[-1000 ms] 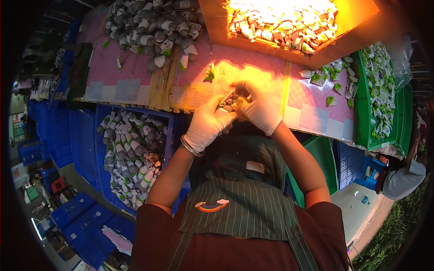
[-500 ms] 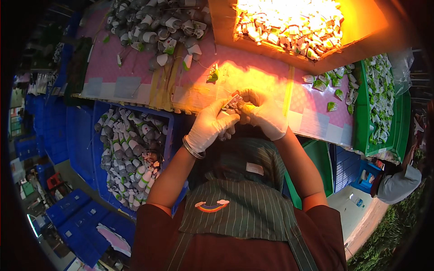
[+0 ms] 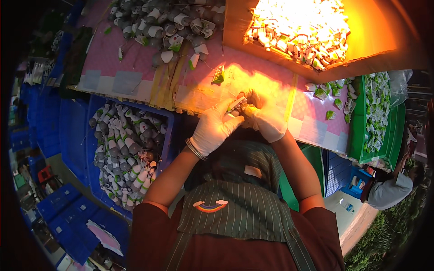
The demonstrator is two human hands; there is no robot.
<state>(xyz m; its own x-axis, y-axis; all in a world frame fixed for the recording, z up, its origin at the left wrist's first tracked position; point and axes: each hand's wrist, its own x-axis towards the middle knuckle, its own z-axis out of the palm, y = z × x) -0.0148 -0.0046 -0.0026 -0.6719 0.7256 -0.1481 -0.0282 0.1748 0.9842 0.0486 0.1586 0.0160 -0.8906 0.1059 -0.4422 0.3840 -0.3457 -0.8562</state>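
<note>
Both my hands wear pale gloves and meet over the near edge of the table, in strong orange light. My left hand (image 3: pixel 211 131) pinches a small white-edged part (image 3: pixel 237 103) between thumb and fingers. My right hand (image 3: pixel 270 119) closes on the same small piece from the other side, with yellow at its fingertips. Fingers and glare hide most of the piece, so its exact kind cannot be made out. Just beyond the hands, a single green-and-white shell piece (image 3: pixel 219 75) lies on the pink table top (image 3: pixel 199 83).
At the back left is a heap of grey-and-white rounded parts (image 3: pixel 167 27). A brightly lit cardboard box (image 3: pixel 289 61) full of small pieces stands behind. Green bins (image 3: pixel 355 149) of green-and-white pieces are right; a blue crate (image 3: pixel 169 131) of white-and-grey parts is left. A person (image 3: pixel 389 192) is far right.
My view has shifted slightly. My hands stay together at the same spot, while the small part in my left fingers has tilted and shows a pale edge.
</note>
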